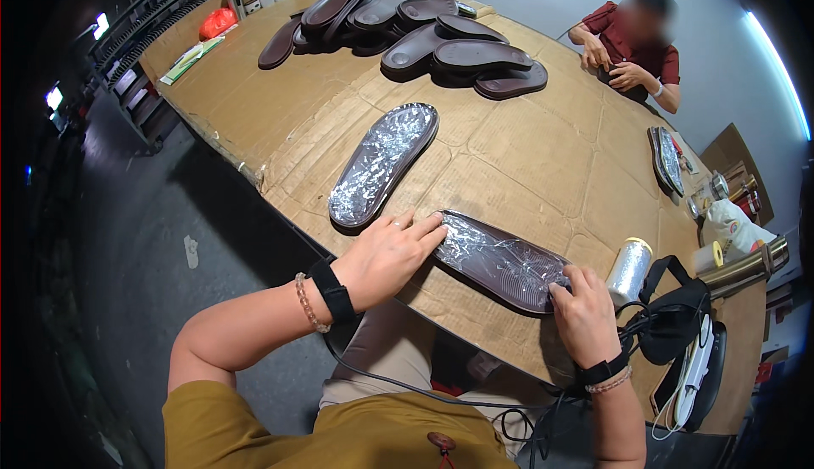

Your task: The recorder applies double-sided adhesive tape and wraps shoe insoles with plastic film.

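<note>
A dark brown shoe sole lies slantwise in front of me, ridged on top, with shiny clear plastic film wrinkled over much of it. At its left end, my left hand is closed, fingertips pressed together on the film at the rim. My right hand is closed at the opposite end, thumb and fingers pinching film at the sole's edge. Just beyond my left hand lies a second sole, its top covered with crinkled film.
Several brown soles are heaped at the far side of the cardboard-covered table. A film roll and a black pouch stand by my right hand. A cable crosses my lap. Another person works at the far right.
</note>
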`<state>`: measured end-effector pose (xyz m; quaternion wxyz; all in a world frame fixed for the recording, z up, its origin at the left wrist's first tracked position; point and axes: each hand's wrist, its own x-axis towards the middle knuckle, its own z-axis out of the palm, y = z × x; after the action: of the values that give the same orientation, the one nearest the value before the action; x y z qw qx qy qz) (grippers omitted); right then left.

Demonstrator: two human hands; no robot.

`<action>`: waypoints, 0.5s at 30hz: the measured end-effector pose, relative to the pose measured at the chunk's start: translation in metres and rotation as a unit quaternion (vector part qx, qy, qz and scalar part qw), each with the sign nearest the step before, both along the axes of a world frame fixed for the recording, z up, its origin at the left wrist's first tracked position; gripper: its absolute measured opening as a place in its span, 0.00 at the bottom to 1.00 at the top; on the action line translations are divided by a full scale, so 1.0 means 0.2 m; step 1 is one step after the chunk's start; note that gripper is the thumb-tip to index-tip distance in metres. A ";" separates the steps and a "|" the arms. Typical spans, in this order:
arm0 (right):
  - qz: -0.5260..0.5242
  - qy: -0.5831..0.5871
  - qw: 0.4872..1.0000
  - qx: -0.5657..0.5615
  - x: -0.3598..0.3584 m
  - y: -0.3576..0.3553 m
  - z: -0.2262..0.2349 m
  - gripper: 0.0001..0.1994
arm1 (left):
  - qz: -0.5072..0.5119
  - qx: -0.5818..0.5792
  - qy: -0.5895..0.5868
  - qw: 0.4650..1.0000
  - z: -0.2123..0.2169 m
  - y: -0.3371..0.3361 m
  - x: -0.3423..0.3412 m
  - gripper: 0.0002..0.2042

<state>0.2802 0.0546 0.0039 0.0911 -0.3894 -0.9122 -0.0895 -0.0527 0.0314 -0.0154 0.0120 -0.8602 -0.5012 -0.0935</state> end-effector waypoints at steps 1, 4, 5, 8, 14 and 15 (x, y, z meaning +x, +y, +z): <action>0.000 0.000 1.000 0.000 0.01 0.00 0.00 0.09 | 0.000 0.000 0.000 1.000 0.00 0.00 -0.01 0.29; -0.017 -0.015 0.999 -0.038 0.04 -0.02 0.00 0.12 | -0.018 -0.045 -0.025 0.999 0.00 -0.02 -0.03 0.33; -0.018 -0.008 0.999 -0.037 0.04 -0.02 -0.01 0.12 | -0.019 -0.044 -0.026 0.999 0.00 -0.01 -0.03 0.33; -0.020 0.008 0.999 -0.049 0.04 -0.04 0.02 0.12 | -0.023 -0.040 -0.028 0.999 -0.02 0.00 -0.05 0.32; -0.045 0.052 0.997 -0.039 -0.12 0.00 0.08 0.17 | -0.032 -0.052 -0.065 0.996 -0.04 0.03 -0.05 0.30; -0.015 0.079 0.996 -0.030 -0.17 0.02 0.07 0.16 | -0.036 -0.048 -0.075 0.995 -0.03 0.01 -0.05 0.29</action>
<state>0.2453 0.0596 0.0188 0.1504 -0.4111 -0.8985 -0.0326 -0.0620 0.0343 -0.0206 -0.0699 -0.8679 -0.4731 -0.1341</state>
